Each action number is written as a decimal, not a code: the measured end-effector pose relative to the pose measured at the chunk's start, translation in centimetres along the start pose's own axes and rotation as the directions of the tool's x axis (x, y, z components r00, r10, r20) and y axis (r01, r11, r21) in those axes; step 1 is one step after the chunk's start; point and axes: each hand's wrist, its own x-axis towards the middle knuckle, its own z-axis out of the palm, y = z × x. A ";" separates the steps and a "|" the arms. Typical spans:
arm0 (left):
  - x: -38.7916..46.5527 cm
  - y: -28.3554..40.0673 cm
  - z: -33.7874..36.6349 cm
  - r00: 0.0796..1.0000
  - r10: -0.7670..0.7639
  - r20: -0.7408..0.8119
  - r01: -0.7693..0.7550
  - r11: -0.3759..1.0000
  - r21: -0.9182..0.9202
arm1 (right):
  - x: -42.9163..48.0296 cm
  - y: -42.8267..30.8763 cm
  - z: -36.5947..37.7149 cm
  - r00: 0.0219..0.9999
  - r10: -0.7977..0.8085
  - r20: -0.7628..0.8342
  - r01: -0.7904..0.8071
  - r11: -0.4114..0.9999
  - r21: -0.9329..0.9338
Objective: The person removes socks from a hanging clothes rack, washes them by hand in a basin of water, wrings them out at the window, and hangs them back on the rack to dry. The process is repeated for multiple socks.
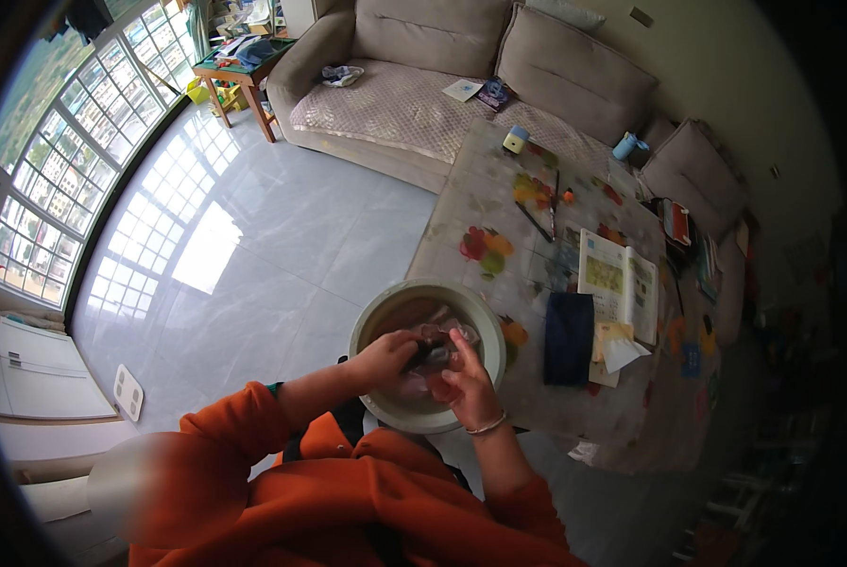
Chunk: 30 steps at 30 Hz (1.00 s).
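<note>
A pale round basin [495, 322] is in front of me, against the near left side of the table. Crumpled, pinkish, partly see-through pieces [466, 332] lie inside it; I cannot tell their material. Over the basin, my left hand [384, 363] grips a small dark object [423, 352], largely hidden by the fingers. My right hand [474, 388], with a bracelet at the wrist, faces it from the other side, its fingers bent beside the dark object and a pinkish piece. Whether it holds either one is unclear.
The table [430, 248] carries an open book [614, 276], a dark blue cloth-like item [568, 339], pens [554, 205] and a small yellow-and-blue item [515, 139]. Behind it stands a sofa [395, 106]. Tiled floor [310, 220] stretches left towards windows.
</note>
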 end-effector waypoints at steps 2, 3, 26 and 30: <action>0.0 0.1 0.0 0.976 -0.215 -0.044 0.183 0.905 -0.383 | -0.4 0.1 0.8 0.990 -0.135 0.045 0.142 0.936 -0.322; -0.2 0.2 0.0 0.994 -0.079 -0.070 0.061 0.973 -0.224 | -0.2 0.2 1.2 0.912 -0.386 0.137 0.383 0.687 -0.617; 4.1 -0.9 2.2 0.998 0.041 -0.056 0.011 0.709 0.705 | 4.1 0.4 0.2 0.787 -0.435 0.439 0.244 -0.434 -0.867; 3.4 0.9 2.1 0.998 0.059 0.014 -0.046 0.597 0.801 | 3.9 0.9 0.4 0.883 -0.383 0.270 0.164 -0.287 -0.944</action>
